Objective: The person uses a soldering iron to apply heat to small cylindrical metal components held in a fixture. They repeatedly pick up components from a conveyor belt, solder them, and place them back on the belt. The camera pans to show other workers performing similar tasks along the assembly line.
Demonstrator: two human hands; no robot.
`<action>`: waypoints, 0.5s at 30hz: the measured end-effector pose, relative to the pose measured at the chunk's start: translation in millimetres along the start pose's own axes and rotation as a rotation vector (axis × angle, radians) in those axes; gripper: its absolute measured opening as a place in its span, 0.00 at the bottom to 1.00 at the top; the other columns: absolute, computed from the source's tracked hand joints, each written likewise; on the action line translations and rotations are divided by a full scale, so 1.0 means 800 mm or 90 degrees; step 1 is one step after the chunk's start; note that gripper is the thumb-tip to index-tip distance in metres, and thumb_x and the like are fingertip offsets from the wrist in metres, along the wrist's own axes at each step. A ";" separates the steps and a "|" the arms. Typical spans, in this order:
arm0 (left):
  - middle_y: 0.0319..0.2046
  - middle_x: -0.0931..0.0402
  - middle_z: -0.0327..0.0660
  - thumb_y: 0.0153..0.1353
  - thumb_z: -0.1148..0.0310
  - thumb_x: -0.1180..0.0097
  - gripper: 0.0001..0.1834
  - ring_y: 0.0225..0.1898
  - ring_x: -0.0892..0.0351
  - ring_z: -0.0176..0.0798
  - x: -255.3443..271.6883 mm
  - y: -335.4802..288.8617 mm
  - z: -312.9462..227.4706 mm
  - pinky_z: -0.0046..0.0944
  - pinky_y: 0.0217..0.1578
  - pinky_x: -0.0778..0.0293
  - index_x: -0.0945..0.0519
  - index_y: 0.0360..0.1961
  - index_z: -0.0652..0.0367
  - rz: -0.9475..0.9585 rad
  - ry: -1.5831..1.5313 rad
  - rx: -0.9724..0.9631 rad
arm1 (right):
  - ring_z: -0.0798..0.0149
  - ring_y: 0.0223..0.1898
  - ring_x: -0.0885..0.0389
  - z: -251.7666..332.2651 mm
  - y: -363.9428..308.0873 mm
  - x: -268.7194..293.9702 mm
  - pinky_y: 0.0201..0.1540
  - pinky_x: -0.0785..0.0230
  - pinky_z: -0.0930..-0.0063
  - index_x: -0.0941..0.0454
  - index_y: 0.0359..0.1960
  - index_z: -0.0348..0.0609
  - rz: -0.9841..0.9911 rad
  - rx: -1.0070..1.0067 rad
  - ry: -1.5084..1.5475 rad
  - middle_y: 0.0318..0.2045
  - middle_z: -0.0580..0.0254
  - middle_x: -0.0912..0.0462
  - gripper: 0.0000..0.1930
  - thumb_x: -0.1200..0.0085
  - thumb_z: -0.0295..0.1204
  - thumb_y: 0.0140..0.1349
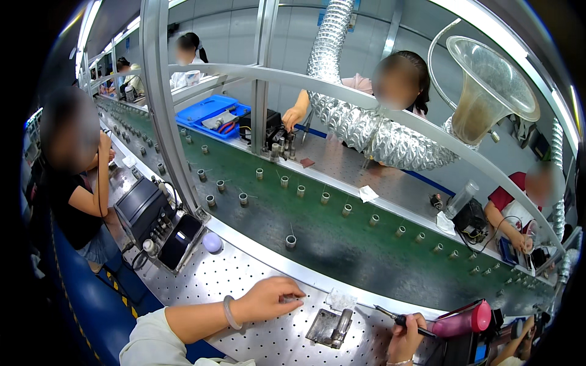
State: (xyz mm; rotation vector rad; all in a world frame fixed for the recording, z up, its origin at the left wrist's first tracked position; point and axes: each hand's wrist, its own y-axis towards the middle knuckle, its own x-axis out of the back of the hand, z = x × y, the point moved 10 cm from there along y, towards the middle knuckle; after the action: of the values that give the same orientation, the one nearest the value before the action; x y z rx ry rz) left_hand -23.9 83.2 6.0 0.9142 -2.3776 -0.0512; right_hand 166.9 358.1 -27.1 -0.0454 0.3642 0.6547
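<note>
My left hand (271, 299), with a pale bangle at the wrist, hovers over the perforated metal worktop (244, 274). Its fingers bend loosely, and nothing shows between them. My right hand (405, 341) is closed round the dark handle of a soldering iron (400, 319), whose tip points left toward the belt's edge. Between both hands sits a small metal fixture (321, 326) with a metal cylinder (343, 322) lying along its right side. A whitish pad (341, 300) lies just beyond the fixture.
A green conveyor belt (262, 219) carries several small upright metal cylinders, some with thin wires. At left stand a soldering station (142, 204), a phone-like black panel (180, 243) and a purple ball (212, 242). A pink bottle (467, 320) lies at right. Co-workers sit around the line.
</note>
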 end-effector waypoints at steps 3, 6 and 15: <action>0.33 0.22 0.38 0.56 0.69 0.40 0.09 0.27 0.27 0.28 -0.019 -0.020 0.018 0.27 0.28 0.29 0.19 0.38 0.58 0.045 -0.100 0.063 | 0.75 0.13 0.37 -0.022 0.015 0.020 0.15 0.45 0.84 0.36 0.23 0.45 -0.013 0.002 0.021 0.16 0.65 0.29 0.10 0.50 0.28 0.60; 0.32 0.22 0.37 0.55 0.69 0.41 0.08 0.26 0.27 0.29 -0.019 -0.034 0.035 0.28 0.28 0.29 0.19 0.36 0.58 0.039 -0.120 0.051 | 0.75 0.12 0.37 -0.027 0.017 0.015 0.14 0.46 0.83 0.36 0.22 0.45 -0.012 0.004 0.011 0.15 0.65 0.30 0.09 0.51 0.27 0.60; 0.31 0.25 0.40 0.55 0.68 0.44 0.07 0.34 0.25 0.44 -0.031 -0.042 0.042 0.41 0.34 0.30 0.23 0.34 0.59 0.064 -0.044 -0.048 | 0.73 0.19 0.36 -0.010 -0.023 -0.026 0.22 0.43 0.80 0.34 0.23 0.46 -0.043 -0.052 -0.044 0.17 0.67 0.34 0.09 0.54 0.28 0.62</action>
State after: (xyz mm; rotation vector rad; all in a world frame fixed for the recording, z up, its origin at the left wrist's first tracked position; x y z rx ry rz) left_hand -6.6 67.4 -42.3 0.7684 -2.4634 -0.1348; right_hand 160.2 330.2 -28.7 -0.1115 0.2677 0.6025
